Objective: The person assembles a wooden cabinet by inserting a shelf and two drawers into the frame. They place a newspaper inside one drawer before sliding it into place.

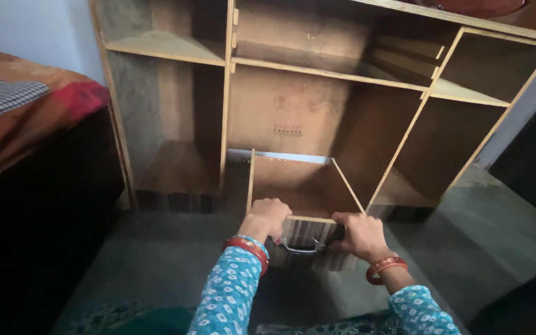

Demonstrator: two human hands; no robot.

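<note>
Wooden and open-topped, the shallow brown drawer box with a striped veneer front sits pulled out from the bottom middle bay of the tall plywood shelf unit, its front edge hanging over the grey concrete floor. The left hand curls over the top of the front panel near its left corner, and the right hand clasps the front panel at its right end; both are clenched on the drawer, one at each side, which would keep it level and square to the bay. A curved metal pull handle shows between them, ungripped. The drawer holds nothing visible; its bare base is in shadow. The unit's other bays and shelves likewise look bare. A bed with a red and orange patterned cover stands at left.
</note>
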